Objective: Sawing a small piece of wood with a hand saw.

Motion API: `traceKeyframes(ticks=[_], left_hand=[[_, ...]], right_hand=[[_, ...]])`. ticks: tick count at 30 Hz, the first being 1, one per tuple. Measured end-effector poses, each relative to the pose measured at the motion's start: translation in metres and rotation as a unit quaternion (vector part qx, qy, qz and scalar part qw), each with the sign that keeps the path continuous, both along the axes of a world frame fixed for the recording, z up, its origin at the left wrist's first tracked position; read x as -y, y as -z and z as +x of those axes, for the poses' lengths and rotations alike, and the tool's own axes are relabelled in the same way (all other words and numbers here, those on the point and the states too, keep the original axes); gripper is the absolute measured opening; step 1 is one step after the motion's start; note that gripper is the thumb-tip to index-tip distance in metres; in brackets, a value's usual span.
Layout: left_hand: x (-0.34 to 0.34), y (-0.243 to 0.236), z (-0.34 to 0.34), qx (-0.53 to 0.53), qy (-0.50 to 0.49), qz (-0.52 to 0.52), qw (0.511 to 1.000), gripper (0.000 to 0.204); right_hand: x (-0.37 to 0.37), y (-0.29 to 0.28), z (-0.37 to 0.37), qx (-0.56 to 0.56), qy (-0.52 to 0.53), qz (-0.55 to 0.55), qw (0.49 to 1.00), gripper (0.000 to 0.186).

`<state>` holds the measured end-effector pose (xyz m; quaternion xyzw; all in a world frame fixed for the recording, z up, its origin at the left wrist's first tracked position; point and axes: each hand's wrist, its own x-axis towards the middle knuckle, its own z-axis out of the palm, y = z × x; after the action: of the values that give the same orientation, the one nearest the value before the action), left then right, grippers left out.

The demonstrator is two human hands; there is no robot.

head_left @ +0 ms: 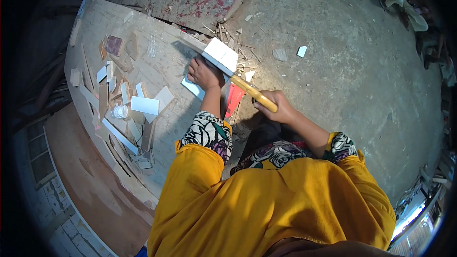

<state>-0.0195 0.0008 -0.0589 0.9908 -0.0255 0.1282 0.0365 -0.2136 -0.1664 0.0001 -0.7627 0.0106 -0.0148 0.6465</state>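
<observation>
Right hand (278, 108) closed around the yellow handle of a long tool (254, 94); its grey blade runs up and left from the grip, blade type unclear. Left hand (205, 74) has fingers curled, next to the blade and just below a white block (221, 52); cannot tell whether it grips the block or only presses there. Block sits right along the blade, over the near edge of the worktable (164, 57). White strip (193, 88) lies on the table, partly behind the left forearm. Red item (234, 99) under the tool, between the hands, mostly hidden. Left part of the table: jumbled offcuts (104, 96), a flat white rectangle (145, 105), a crumpled clear-white bundle (120, 112), a dark red piece (114, 45). Wood scraps (247, 52) beyond the table edge; white chip (302, 51) apart on the concrete floor (342, 95). Yellow garment (266, 200), patterned cuffs (209, 133).
</observation>
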Motion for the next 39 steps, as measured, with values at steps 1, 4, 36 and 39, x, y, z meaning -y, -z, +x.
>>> traceKeyframes(ticks=[1, 4, 36, 39], left_hand=[[-0.006, 0.002, 0.003, -0.016, -0.010, 0.010, 1.000, 0.029], [-0.009, 0.005, 0.001, 0.028, -0.013, -0.034, 0.999, 0.024], [0.008, -0.020, 0.003, -0.094, -0.057, 0.037, 0.993, 0.027], [-0.023, 0.009, 0.020, -0.062, -0.061, 0.038, 0.995, 0.029]], right_hand=[[0.002, -0.002, -0.007, -0.013, -0.001, -0.003, 1.000, 0.020], [0.014, -0.020, -0.060, -0.056, -0.036, -0.061, 0.996, 0.018], [-0.001, -0.007, -0.041, -0.028, 0.032, -0.055, 0.998, 0.018], [-0.017, 0.010, 0.001, 0.027, 0.012, -0.084, 0.996, 0.018]])
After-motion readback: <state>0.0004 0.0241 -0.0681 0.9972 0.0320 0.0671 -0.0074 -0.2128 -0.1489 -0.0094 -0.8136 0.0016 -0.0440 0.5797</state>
